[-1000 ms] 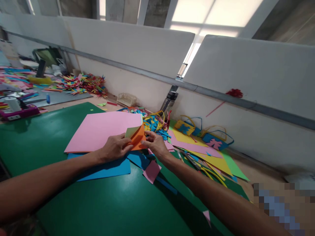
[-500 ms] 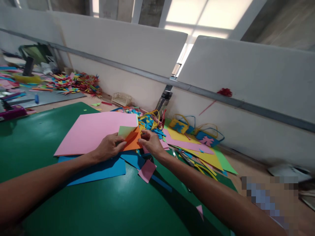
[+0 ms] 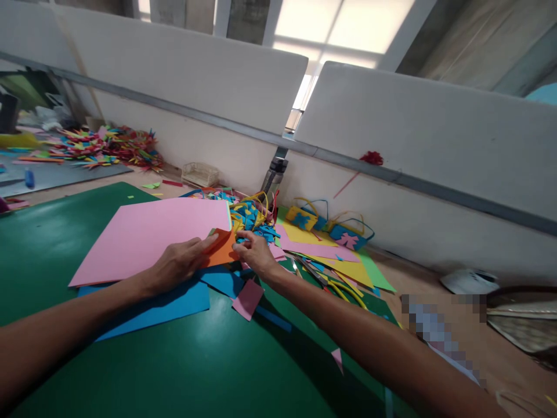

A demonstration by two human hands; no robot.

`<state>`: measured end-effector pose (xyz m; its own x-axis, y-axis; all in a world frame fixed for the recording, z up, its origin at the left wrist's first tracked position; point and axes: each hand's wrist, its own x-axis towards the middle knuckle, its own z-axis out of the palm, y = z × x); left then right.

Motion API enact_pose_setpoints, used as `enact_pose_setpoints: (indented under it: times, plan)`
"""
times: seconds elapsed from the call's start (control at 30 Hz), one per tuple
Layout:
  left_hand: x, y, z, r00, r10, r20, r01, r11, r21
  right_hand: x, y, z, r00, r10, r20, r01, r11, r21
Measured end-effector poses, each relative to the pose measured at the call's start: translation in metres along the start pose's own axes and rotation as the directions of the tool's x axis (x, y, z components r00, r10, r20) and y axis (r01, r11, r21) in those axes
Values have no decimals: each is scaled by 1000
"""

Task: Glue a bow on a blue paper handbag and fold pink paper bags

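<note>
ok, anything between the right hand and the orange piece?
Nothing visible: the right hand has its fingertips at the right edge of the orange piece. The blue scraps lie beyond that hand, not between.

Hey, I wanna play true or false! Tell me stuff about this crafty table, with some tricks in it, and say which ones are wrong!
1. The left hand touches the small orange paper-like sheet. True.
2. The right hand is gripping the metal scissors with yellow handles. False: the scissors lie on the table, and that hand is beside the orange sheet.
3. The large pink paper-like sheet lies partly over a blue paper-like sheet. True.
4. The smooth flat tabletop is red. False: it is green.
5. The little blue bag with a pink bow shape is near the wall. True.
</note>
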<state>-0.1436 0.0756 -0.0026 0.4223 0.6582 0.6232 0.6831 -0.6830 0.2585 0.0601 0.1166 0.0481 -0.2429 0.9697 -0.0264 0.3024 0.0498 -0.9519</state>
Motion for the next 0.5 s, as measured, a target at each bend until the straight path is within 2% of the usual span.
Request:
enact_pose_setpoints:
  times: [0.33, 0.5]
  plan:
    - [1, -1, 4, 1000, 27, -4, -27, 999, 33, 2, 3, -1, 1000, -7, 14, 7, 1000, 23]
    - [2, 0, 2, 999, 36, 35, -38, 997, 63, 4, 3, -3, 1000, -7, 16, 6, 999, 36]
